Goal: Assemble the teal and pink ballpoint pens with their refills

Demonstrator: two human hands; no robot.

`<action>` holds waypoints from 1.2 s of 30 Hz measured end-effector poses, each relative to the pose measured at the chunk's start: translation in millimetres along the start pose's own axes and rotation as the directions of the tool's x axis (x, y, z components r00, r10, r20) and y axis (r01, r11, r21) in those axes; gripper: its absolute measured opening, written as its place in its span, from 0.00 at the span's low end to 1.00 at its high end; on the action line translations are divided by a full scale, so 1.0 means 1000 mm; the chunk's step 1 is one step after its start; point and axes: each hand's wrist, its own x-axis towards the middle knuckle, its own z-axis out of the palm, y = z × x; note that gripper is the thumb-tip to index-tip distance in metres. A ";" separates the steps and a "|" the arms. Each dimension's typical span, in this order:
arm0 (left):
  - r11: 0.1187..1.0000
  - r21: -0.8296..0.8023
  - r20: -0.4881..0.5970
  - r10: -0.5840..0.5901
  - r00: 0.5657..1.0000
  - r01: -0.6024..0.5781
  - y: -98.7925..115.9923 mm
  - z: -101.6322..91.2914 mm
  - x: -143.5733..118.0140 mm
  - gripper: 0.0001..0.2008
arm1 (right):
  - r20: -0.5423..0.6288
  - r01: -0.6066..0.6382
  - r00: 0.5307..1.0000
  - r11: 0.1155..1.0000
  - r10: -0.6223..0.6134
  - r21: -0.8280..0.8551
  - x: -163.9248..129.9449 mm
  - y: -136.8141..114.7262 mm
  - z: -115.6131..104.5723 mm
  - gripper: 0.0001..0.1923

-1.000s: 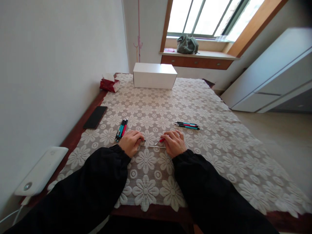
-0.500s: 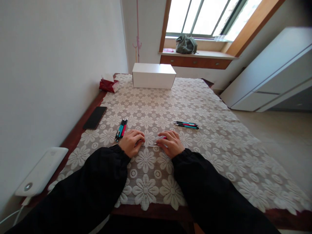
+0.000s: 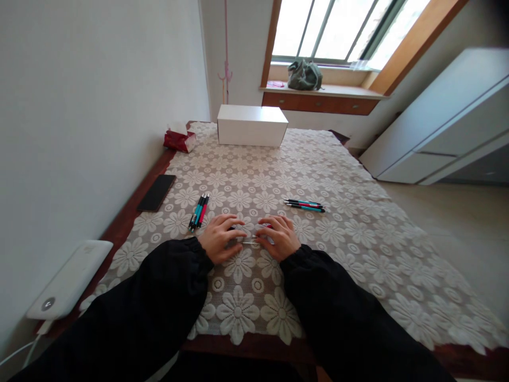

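Note:
On the lace tablecloth (image 3: 237,313), my left hand (image 3: 222,237) rests with its fingers apart. A small dark piece (image 3: 231,228) shows under those fingers; its kind is hard to make out. Opposite, my right hand (image 3: 281,239) curls its fingers round a pink-red pen part (image 3: 269,226), mostly hidden by the hand. A thin pale rod (image 3: 250,243), like a pen refill, lies between the hands and runs toward the right fingertips. Several pens (image 3: 199,212) in teal and red lie beside my left hand. More pens (image 3: 304,205) lie beyond my right hand.
A black phone (image 3: 156,193) and a white power bank (image 3: 70,279) with a cable line the left edge near the wall. Farther back are a red tissue pack (image 3: 178,141) and a white box (image 3: 252,130). A grey-green bag (image 3: 304,75) sits on the windowsill.
My left hand's fingers have spread and reached slightly right, and a dark piece now shows beneath them. My right hand stays nearly in place. The view has shifted slightly.

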 end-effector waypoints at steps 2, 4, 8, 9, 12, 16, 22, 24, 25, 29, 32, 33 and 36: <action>0.998 0.028 0.023 0.047 0.999 -0.048 -0.002 0.003 -0.001 0.12 | -0.003 -0.017 1.000 1.000 0.017 -0.007 -0.001 -0.004 0.001 0.02; 0.997 0.045 0.013 0.061 0.998 -0.062 -0.004 0.006 -0.001 0.08 | -0.018 -0.033 0.999 0.999 0.033 -0.010 -0.001 -0.007 0.002 0.01; 0.996 0.055 -0.018 0.068 0.998 -0.067 -0.006 0.010 -0.001 0.05 | -0.047 -0.051 0.998 0.999 0.050 -0.019 0.001 -0.011 0.004 0.02; 0.996 0.053 -0.022 0.071 0.997 -0.070 -0.006 0.010 -0.001 0.04 | -0.050 -0.048 0.998 0.999 0.047 -0.023 0.001 -0.011 0.004 0.03; 0.996 0.048 -0.041 0.074 0.996 -0.072 -0.006 0.011 -0.001 0.04 | -0.060 -0.030 0.998 0.999 0.029 -0.029 0.003 -0.012 0.003 0.03; 0.998 0.026 -0.094 0.052 0.994 -0.050 -0.004 0.008 0.001 0.06 | -0.091 0.037 0.995 0.999 -0.034 0.030 0.005 -0.015 -0.001 0.04; 0.995 0.003 -0.158 0.102 0.982 -0.102 0.003 0.003 0.003 0.10 | -0.112 0.171 0.981 0.976 -0.157 0.131 0.006 -0.029 -0.007 0.05; 0.992 0.001 -0.171 0.128 0.977 -0.130 0.005 0.003 0.003 0.07 | -0.109 0.180 0.980 0.973 -0.165 0.146 0.007 -0.033 -0.008 0.04; 0.990 -0.002 -0.175 0.138 0.975 -0.140 0.005 0.003 0.003 0.05 | -0.105 0.183 0.980 0.971 -0.169 0.152 0.007 -0.034 -0.008 0.05; 0.993 -0.017 -0.200 0.107 0.974 -0.113 0.008 0.001 0.003 0.04 | -0.077 0.162 0.985 0.975 -0.152 0.151 0.006 -0.028 -0.009 0.06; 0.998 -0.042 -0.224 0.032 0.974 -0.042 0.011 -0.002 0.005 0.04 | -0.070 0.029 0.997 0.997 -0.025 0.069 0.005 -0.010 -0.008 0.09; 0.998 -0.052 -0.233 0.012 0.972 -0.024 0.011 -0.003 0.005 0.04 | -0.067 -0.023 0.997 1.000 0.024 0.019 0.004 -0.003 -0.008 0.11; 0.998 -0.065 -0.246 -0.019 0.969 0.003 0.011 -0.005 0.006 0.04 | -0.032 -0.055 0.998 0.994 0.053 -0.089 0.002 0.015 -0.007 0.10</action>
